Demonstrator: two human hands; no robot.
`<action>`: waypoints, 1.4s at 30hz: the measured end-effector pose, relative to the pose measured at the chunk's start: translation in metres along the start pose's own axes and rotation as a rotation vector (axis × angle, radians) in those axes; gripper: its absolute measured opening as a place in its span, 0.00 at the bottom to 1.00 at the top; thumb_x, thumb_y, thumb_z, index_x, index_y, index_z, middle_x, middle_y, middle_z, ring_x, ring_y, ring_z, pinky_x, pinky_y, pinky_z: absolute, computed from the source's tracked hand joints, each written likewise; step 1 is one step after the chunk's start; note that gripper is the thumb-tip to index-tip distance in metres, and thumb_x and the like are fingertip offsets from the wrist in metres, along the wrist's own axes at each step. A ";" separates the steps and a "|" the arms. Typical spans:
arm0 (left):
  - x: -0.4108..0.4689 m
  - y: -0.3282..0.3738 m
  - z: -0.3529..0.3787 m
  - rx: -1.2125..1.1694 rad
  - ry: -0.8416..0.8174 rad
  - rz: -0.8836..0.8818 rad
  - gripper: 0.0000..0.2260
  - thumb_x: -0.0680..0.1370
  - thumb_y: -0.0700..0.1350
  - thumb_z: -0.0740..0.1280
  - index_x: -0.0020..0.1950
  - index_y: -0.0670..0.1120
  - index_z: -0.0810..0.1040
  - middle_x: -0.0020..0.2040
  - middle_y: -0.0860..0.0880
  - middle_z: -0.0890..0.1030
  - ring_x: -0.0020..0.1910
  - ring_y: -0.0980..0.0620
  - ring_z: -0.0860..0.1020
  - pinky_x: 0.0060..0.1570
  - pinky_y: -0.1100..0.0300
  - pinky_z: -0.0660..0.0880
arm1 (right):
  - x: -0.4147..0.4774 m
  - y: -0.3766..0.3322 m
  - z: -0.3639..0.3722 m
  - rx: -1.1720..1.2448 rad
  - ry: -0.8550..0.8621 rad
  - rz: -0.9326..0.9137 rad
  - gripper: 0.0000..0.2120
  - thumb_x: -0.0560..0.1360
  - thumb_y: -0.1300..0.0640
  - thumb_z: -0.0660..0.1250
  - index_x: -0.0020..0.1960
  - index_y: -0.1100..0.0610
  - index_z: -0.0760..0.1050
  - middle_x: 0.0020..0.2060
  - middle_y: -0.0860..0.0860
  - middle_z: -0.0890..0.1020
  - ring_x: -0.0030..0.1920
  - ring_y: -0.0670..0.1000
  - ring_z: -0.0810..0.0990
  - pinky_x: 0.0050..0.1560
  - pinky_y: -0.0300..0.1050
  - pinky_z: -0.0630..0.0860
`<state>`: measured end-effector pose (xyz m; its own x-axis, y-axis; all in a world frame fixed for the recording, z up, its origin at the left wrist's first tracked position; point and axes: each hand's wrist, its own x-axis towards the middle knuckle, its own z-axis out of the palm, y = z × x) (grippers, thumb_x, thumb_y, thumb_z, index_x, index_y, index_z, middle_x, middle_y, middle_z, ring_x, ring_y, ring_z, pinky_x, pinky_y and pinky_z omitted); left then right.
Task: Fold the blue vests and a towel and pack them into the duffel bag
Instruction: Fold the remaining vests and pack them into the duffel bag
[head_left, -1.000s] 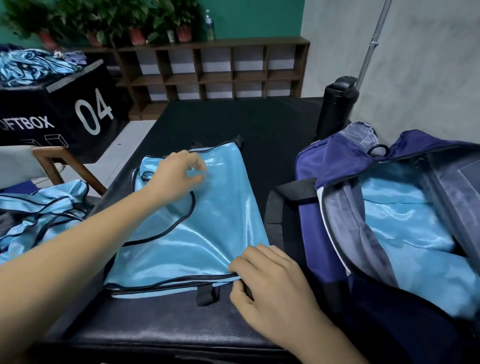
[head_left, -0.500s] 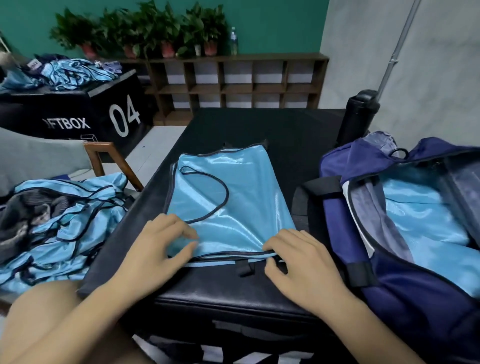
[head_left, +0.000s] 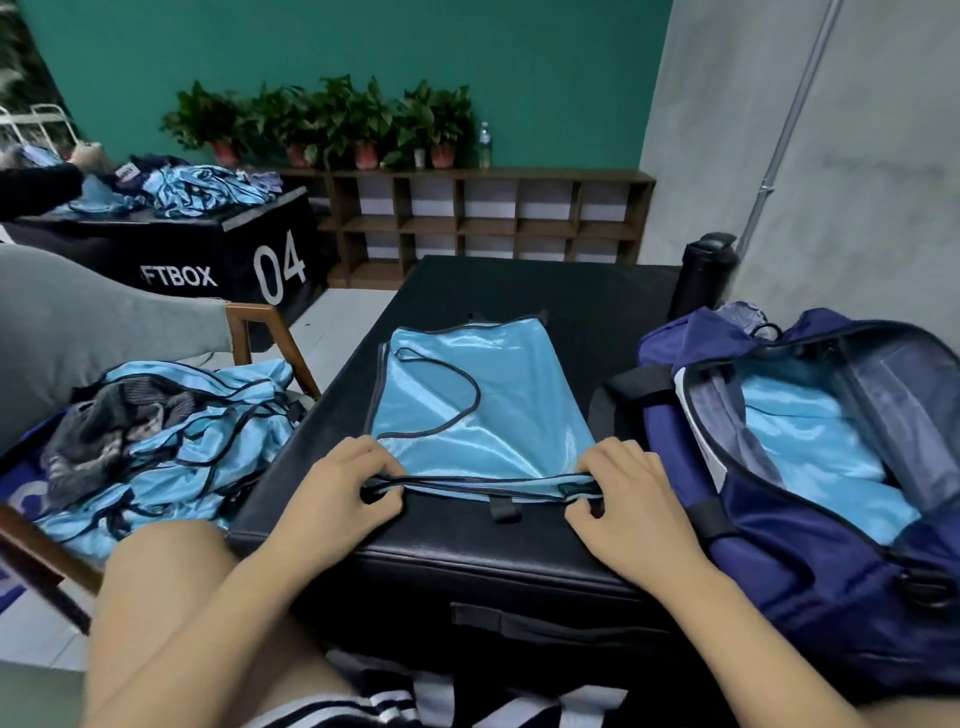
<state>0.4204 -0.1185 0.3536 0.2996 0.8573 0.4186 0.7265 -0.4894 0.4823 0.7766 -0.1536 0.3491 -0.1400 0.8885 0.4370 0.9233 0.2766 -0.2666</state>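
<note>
Black padded surface (head_left: 571, 291) in front of a teal wall, with a wooden shelf (head_left: 488, 218) and potted plants (head_left: 332, 119) behind it. Blue vest (head_left: 483, 405) lies flat mid-surface, its hem close to the near edge. Left hand (head_left: 332, 499) has fingers curled and pinches the hem at the vest's near-left corner. Right hand (head_left: 634, 499) grips the same way at the near-right corner, thumb under the trim. Hem is slightly lifted between them.

Duffel bag (head_left: 810, 561) sits along the right edge, just beside the vest, unzipped wide with folded blue fabric (head_left: 810, 457) inside. Black bottle (head_left: 704, 275) stands at the far right corner behind the bag. Off the left edge, a heap of unfolded vests (head_left: 171, 441) is on a chair (head_left: 260, 332). Towel can't be picked out for certain.
</note>
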 end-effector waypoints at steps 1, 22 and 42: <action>0.000 0.000 0.001 0.002 0.013 -0.005 0.11 0.75 0.42 0.77 0.49 0.57 0.81 0.51 0.61 0.80 0.58 0.55 0.79 0.60 0.53 0.76 | -0.001 0.002 0.000 0.005 -0.002 0.025 0.07 0.72 0.52 0.67 0.48 0.48 0.71 0.46 0.42 0.70 0.50 0.51 0.70 0.57 0.50 0.69; 0.034 0.014 -0.042 -0.482 0.075 -0.307 0.04 0.82 0.41 0.72 0.48 0.48 0.84 0.44 0.49 0.84 0.44 0.58 0.80 0.50 0.59 0.73 | 0.049 -0.023 -0.068 0.686 -0.062 0.244 0.13 0.76 0.60 0.76 0.55 0.45 0.82 0.47 0.43 0.87 0.51 0.45 0.85 0.56 0.44 0.79; 0.193 -0.070 -0.029 -0.029 -0.242 -0.600 0.07 0.77 0.51 0.72 0.47 0.48 0.83 0.41 0.53 0.85 0.41 0.51 0.79 0.44 0.56 0.76 | 0.209 0.005 0.053 0.303 0.046 0.465 0.22 0.79 0.55 0.71 0.72 0.49 0.72 0.62 0.50 0.76 0.60 0.55 0.76 0.65 0.52 0.72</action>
<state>0.4091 0.0770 0.4231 -0.0200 0.9933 -0.1139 0.7954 0.0849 0.6001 0.7330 0.0531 0.3938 0.2798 0.9271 0.2493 0.7388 -0.0421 -0.6726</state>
